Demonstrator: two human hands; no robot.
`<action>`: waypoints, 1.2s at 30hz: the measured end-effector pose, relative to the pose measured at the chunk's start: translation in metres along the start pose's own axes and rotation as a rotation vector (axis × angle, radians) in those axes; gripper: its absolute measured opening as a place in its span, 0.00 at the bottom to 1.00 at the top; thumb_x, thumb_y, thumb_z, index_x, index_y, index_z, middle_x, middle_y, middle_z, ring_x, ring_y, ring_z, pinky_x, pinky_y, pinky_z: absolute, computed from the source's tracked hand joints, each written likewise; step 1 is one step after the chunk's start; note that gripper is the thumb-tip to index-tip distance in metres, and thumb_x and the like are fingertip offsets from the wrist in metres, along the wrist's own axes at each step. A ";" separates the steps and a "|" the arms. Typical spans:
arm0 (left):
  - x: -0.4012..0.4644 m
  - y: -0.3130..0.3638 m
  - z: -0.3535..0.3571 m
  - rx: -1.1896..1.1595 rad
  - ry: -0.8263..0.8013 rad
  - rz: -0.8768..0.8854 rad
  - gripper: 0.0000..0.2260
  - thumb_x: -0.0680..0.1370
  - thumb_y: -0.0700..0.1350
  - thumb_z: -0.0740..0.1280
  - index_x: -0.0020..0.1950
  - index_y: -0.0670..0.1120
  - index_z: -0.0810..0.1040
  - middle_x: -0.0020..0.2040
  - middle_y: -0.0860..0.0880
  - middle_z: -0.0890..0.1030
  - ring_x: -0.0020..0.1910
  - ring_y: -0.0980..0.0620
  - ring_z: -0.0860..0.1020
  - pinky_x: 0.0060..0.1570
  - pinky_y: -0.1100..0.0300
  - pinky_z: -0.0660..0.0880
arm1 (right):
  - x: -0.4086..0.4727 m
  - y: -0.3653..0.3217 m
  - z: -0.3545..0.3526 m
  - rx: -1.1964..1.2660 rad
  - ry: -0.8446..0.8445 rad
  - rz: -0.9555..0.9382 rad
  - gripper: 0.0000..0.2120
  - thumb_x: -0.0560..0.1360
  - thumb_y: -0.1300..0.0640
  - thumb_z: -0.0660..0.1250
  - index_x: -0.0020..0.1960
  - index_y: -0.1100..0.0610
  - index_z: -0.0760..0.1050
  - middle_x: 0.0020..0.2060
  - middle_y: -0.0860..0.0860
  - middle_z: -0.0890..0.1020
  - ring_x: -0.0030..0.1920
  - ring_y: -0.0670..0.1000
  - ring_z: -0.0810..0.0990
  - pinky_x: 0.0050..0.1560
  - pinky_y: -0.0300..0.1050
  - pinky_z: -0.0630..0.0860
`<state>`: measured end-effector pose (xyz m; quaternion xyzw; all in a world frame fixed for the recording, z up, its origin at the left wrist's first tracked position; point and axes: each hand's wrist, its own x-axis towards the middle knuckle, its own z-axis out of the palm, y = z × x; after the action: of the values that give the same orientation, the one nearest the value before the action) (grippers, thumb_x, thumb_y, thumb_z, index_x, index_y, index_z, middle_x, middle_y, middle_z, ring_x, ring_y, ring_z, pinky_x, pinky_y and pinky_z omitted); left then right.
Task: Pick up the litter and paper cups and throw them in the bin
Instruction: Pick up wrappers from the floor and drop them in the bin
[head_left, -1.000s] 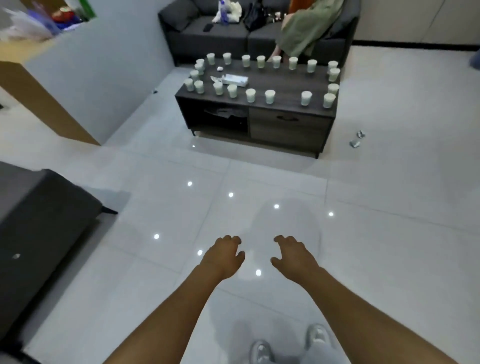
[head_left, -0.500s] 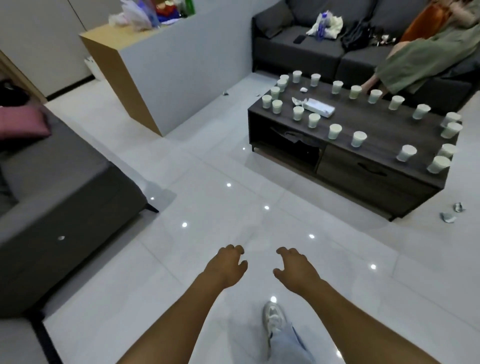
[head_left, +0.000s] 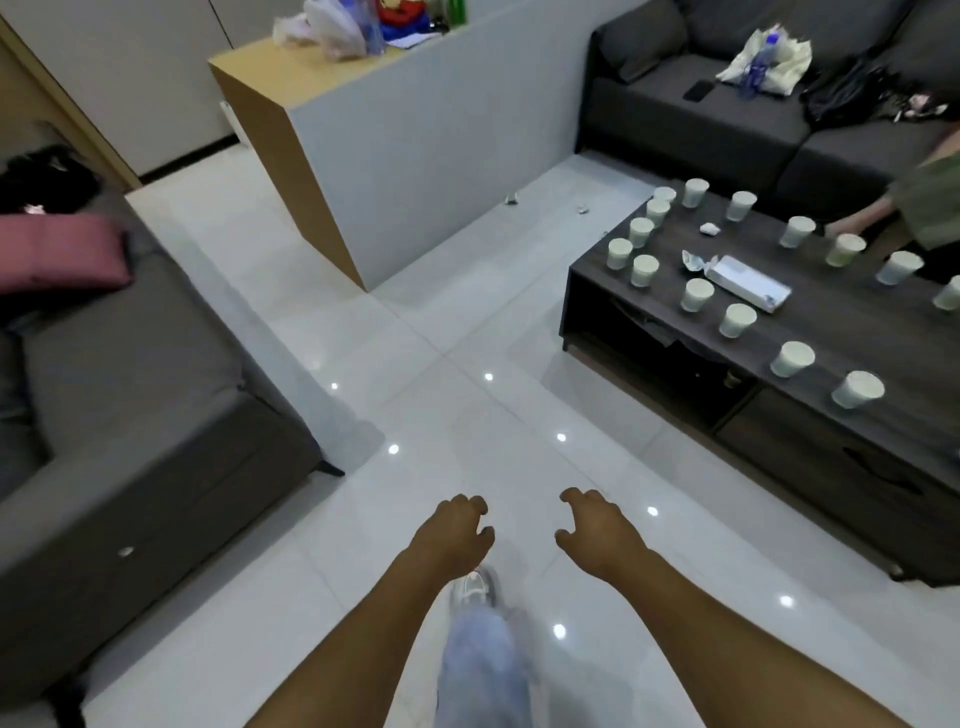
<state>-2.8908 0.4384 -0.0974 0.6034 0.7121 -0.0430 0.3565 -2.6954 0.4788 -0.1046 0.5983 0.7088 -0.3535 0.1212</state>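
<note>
Several white paper cups (head_left: 697, 294) stand upright on the dark coffee table (head_left: 810, 332) at the right. A white packet (head_left: 748, 283) and a crumpled scrap (head_left: 708, 228) lie among them. Two small bits of litter (head_left: 512, 199) lie on the white floor by the grey partition. My left hand (head_left: 453, 535) and my right hand (head_left: 597, 532) hang over the floor in front of me, fingers loosely curled, holding nothing, well short of the table. No bin shows.
A grey sofa (head_left: 119, 395) with a pink cushion (head_left: 57, 254) lies at the left. A grey-and-wood partition (head_left: 395, 135) stands ahead. A dark sofa (head_left: 753, 104) with bags and a seated person (head_left: 930, 208) sits behind the table. My shoe (head_left: 470, 587) steps forward.
The view has swung left and I have walked forward; the coffee table slid to the right and nearer. Both hands stay empty and loosely curled.
</note>
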 end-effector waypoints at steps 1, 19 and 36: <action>0.016 -0.007 -0.015 0.005 0.003 -0.004 0.19 0.80 0.50 0.58 0.70 0.46 0.67 0.65 0.46 0.72 0.65 0.48 0.69 0.61 0.56 0.69 | 0.018 -0.011 -0.008 0.003 0.000 0.002 0.26 0.79 0.51 0.61 0.74 0.53 0.60 0.67 0.55 0.68 0.65 0.57 0.69 0.61 0.49 0.72; 0.341 -0.053 -0.284 0.048 0.005 0.027 0.18 0.81 0.50 0.57 0.69 0.46 0.67 0.61 0.46 0.72 0.61 0.49 0.70 0.55 0.58 0.70 | 0.349 -0.147 -0.203 0.088 -0.004 0.042 0.26 0.78 0.52 0.62 0.74 0.54 0.60 0.66 0.55 0.69 0.63 0.57 0.71 0.61 0.49 0.73; 0.663 -0.017 -0.510 0.094 -0.042 0.082 0.18 0.80 0.50 0.59 0.69 0.46 0.68 0.64 0.45 0.72 0.64 0.47 0.70 0.60 0.57 0.68 | 0.652 -0.197 -0.432 0.129 0.037 0.108 0.26 0.78 0.52 0.62 0.73 0.54 0.61 0.65 0.56 0.69 0.63 0.58 0.71 0.60 0.51 0.73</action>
<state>-3.1502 1.2333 -0.0960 0.6471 0.6763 -0.0742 0.3441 -2.9371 1.2488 -0.1106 0.6488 0.6533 -0.3802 0.0880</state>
